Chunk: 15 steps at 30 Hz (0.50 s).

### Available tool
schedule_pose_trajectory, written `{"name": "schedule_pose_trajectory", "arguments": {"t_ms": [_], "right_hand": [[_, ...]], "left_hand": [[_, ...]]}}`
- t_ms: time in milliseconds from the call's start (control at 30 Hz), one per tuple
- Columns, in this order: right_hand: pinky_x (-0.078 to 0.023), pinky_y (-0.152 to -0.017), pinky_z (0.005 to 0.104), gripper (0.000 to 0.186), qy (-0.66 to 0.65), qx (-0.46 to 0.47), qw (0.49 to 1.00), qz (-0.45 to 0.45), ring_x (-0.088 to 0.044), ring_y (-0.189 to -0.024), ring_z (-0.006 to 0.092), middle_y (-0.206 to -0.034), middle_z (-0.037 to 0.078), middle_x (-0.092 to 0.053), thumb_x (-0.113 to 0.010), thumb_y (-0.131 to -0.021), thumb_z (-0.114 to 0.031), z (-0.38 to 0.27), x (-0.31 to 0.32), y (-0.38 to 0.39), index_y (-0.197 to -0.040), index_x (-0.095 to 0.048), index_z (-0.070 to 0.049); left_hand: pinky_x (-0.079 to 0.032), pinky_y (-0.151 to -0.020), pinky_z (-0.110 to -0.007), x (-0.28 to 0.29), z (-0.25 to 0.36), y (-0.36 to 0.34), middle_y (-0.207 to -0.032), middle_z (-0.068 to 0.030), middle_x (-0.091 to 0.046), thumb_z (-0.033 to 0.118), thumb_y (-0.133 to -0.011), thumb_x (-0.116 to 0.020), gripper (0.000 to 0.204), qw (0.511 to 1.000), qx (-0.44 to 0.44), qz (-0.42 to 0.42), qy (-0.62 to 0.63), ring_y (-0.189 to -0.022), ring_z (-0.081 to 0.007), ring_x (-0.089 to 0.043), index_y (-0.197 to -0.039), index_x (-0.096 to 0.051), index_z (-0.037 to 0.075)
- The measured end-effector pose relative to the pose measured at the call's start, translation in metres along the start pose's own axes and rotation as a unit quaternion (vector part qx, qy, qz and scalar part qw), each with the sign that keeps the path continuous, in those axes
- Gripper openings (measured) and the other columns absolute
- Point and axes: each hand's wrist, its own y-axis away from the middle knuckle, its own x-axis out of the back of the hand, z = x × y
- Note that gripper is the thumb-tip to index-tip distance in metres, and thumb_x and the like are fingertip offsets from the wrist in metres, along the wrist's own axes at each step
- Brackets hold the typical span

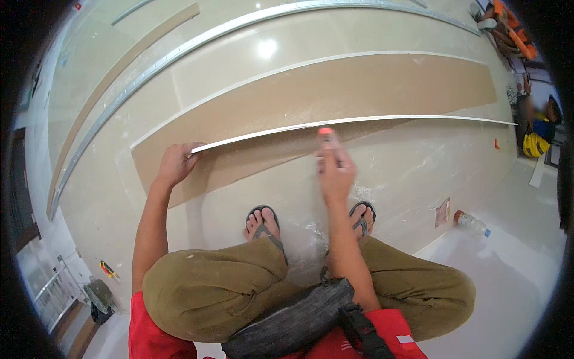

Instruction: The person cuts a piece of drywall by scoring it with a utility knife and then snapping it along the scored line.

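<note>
Only one view is given, from the head, looking down on a squatting person over a pale tiled floor [418, 173].

Across the middle of the frame a long brown board [335, 90] is laid flat on the floor. A narrower strip [371, 121] of the same board is tilted up on its long edge along the near side, so that its white edge is seen as a thin line running from centre left to the right rim.

The left hand [175, 163], at centre left, is closed on the left end of the strip, fingers curled over its edge. The right hand [335, 170], just right of centre, is clenched round a small knife [325, 133] with an orange tip, which is held against the strip's edge. The two hands are well apart along the strip.

Below the hands, two feet in sandals [263, 222] are planted on the floor, with white dust between them. Olive trousers [209, 287] and a red shirt [149, 335] fill the lower frame, with a dark pouch [287, 323] at the waist.

In the upper frame a long metal rail [197, 45] and another brown strip [113, 78] are curved by the lens. At lower right a plastic bottle [471, 223] with an orange cap is lying on its side. At the right rim another person [535, 134] in blue and yellow is seated. At lower left a small yellow tool [107, 269] is lying on the floor.
</note>
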Motion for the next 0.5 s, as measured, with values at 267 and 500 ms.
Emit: {"name": "schedule_pose_trajectory", "arguments": {"t_ms": [267, 500], "right_hand": [[-0.053, -0.073, 0.0274, 0.04, 0.064, 0.003, 0.996, -0.065, -0.062, -0.079, 0.0092, -0.091, 0.0, -0.073, -0.066, -0.106, -0.019, 0.01, -0.024, 0.01, -0.143, -0.068, -0.004], [-0.053, -0.076, 0.0272, 0.037, 0.051, 0.039, 0.996, -0.067, -0.062, -0.083, 0.0073, -0.09, 0.001, -0.073, -0.065, -0.107, -0.018, 0.015, -0.043, 0.02, -0.141, -0.071, -0.007]], "left_hand": [[-0.058, -0.078, -0.045, 0.007, -0.007, 0.008, -0.098, -0.0137, -0.078, 0.018, -0.096, -0.072, 0.022, 1.0, -0.003, 0.009, 0.0, -0.083, -0.0372, -0.072, -0.117, -0.079, 0.016], [-0.058, -0.079, -0.045, 0.009, 0.001, 0.005, -0.098, -0.0129, -0.078, 0.019, -0.097, -0.073, 0.022, 0.999, 0.045, -0.014, 0.023, -0.083, -0.0361, -0.072, -0.117, -0.079, 0.017]]}}
